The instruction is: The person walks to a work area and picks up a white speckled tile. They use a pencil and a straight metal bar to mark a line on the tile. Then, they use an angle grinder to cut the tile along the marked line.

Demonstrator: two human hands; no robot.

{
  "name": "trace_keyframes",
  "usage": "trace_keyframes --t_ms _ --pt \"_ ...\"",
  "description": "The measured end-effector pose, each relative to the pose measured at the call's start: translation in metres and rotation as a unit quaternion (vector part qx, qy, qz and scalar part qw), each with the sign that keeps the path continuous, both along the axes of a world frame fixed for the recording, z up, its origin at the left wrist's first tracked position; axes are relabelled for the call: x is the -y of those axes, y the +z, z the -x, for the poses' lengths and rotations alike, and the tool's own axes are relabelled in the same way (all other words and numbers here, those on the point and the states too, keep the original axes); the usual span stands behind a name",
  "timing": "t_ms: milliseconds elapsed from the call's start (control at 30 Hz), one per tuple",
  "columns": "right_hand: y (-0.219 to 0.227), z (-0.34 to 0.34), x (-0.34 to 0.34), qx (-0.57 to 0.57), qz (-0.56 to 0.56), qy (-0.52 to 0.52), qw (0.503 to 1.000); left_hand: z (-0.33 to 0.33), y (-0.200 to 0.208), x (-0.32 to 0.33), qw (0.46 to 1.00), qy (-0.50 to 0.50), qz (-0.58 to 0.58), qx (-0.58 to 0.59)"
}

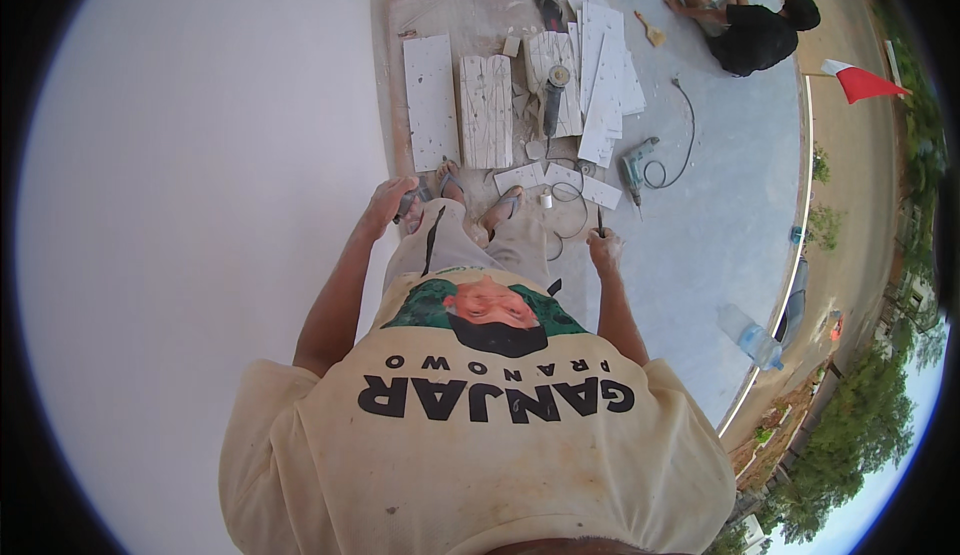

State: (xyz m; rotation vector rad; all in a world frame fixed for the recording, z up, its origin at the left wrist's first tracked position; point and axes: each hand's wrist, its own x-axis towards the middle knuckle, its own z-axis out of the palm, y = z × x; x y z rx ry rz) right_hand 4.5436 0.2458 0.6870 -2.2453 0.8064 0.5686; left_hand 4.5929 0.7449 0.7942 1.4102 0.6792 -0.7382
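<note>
My left hand (388, 205) hangs beside my left leg, next to the white wall. Its fingers are closed round a dark grey, hand-sized object (411, 201) whose kind I cannot make out. On the other side, my right hand (605, 247) is closed on a thin dark pencil-like stick (600, 219) that points away from me. Ahead of my feet lie white speckled tiles (430, 95) and two stacks with dark marks. An angle grinder (554, 100) rests on the right stack (535, 50). A green power drill (637, 167) lies on the floor to the right.
Loose white panels (605, 75), cut pieces (598, 191) and cables (690, 125) are spread ahead. A brush (650, 30) lies near a crouching person in black (755, 40). A plastic bottle (750, 337) lies at the right floor edge, near a red-and-white flag (865, 82).
</note>
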Motion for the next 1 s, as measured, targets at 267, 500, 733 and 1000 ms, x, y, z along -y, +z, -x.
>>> trace_keyframes --t_ms 267,500,733,1000 --pt "-0.011 -0.007 -0.013 -0.007 0.007 0.009 1.000 -0.014 -0.003 -0.010 1.000 -0.009 -0.017 -0.003" --pt "-0.013 -0.009 0.022 -0.004 -0.012 0.020 1.000 0.016 0.016 0.036 0.999 0.034 -0.005 0.006" --pt "-0.011 -0.022 0.061 -0.005 -0.018 0.020 1.000 0.058 0.002 0.069 0.999 0.023 -0.031 -0.037" --pt "-0.017 -0.024 0.065 0.003 -0.044 0.014 0.999 0.051 0.016 0.086 0.999 -0.003 -0.034 -0.022"
